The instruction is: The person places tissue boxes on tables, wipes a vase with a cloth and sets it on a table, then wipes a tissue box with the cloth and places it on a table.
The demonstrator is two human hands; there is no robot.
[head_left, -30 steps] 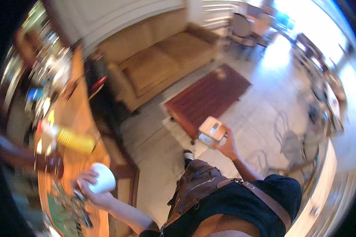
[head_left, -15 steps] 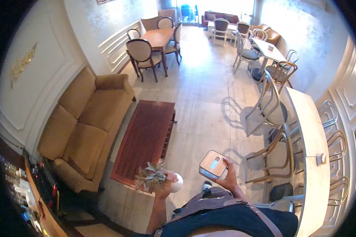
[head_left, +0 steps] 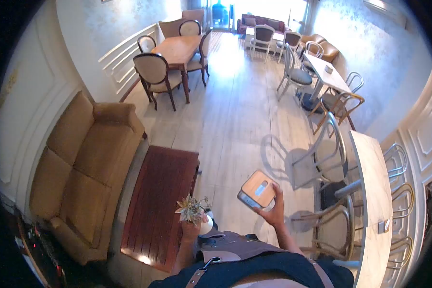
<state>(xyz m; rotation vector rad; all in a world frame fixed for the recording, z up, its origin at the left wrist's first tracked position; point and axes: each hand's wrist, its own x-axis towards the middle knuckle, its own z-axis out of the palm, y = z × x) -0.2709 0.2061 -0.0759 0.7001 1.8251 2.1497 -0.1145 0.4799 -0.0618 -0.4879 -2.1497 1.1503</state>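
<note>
My left hand (head_left: 192,230) is closed around a small white pot (head_left: 207,225), low in front of my body. Out of the pot spreads a plant (head_left: 189,209) with spiky, pale green-brown leaves. To the right, my right hand (head_left: 273,212) grips a tissue box (head_left: 255,186) by its right side and lower edge. The box has a light wooden lid with an oval slot, where something pale shows, and a greyish side. Both things are held in the air, apart from each other. An apron (head_left: 240,247) covers my front.
A dark red slatted low table (head_left: 158,197) stands left of my hands, beside a brown sofa (head_left: 96,158). On the right runs a long pale table (head_left: 372,192) with metal chairs (head_left: 331,230). Ahead, a wooden dining table (head_left: 177,48) and a white table (head_left: 327,72) flank the floor.
The view has moved forward, so the low table and sofa sit nearer. The potted plant has drawn closer to my body and turned more upright. The tissue box stays in my right hand.
</note>
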